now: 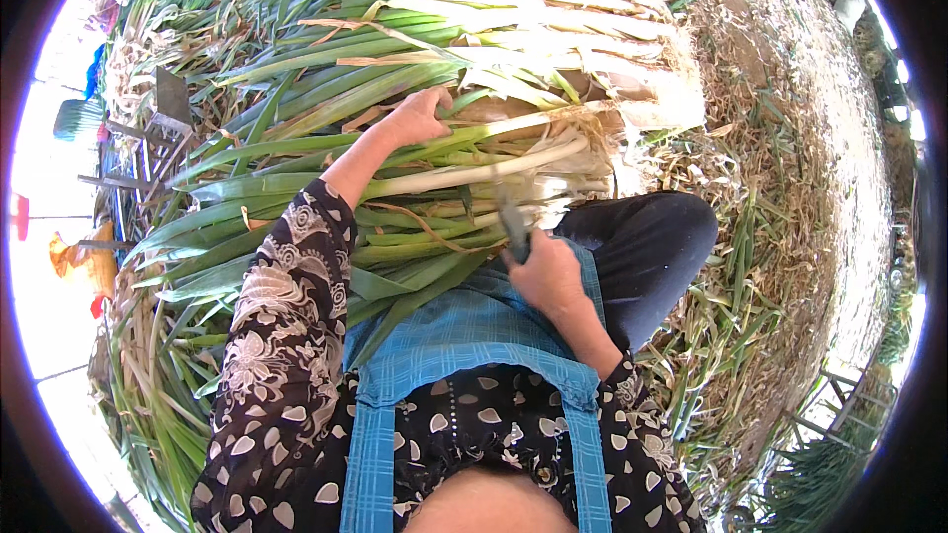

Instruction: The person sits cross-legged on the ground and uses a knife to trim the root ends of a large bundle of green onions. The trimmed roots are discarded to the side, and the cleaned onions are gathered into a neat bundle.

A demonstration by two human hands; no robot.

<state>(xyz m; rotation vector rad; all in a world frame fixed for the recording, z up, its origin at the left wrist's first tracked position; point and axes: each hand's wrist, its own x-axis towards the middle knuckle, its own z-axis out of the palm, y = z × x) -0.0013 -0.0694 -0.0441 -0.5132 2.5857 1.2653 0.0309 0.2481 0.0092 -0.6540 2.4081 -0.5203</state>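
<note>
Right grip (546,271) closed round knife (513,223); left grip (415,118) curled over leeks (474,171), hold unclear. Best angle knife away from left.

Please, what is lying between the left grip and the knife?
In the head view, leek-like stalks lie between the left grip and the blurred knife, which the right grip holds.

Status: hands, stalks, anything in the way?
Left hand on green stalks. Right hand gripping blurred blade. Stalks piled crosswise, leaves overlapping blue apron. No obstruction seen.
</note>
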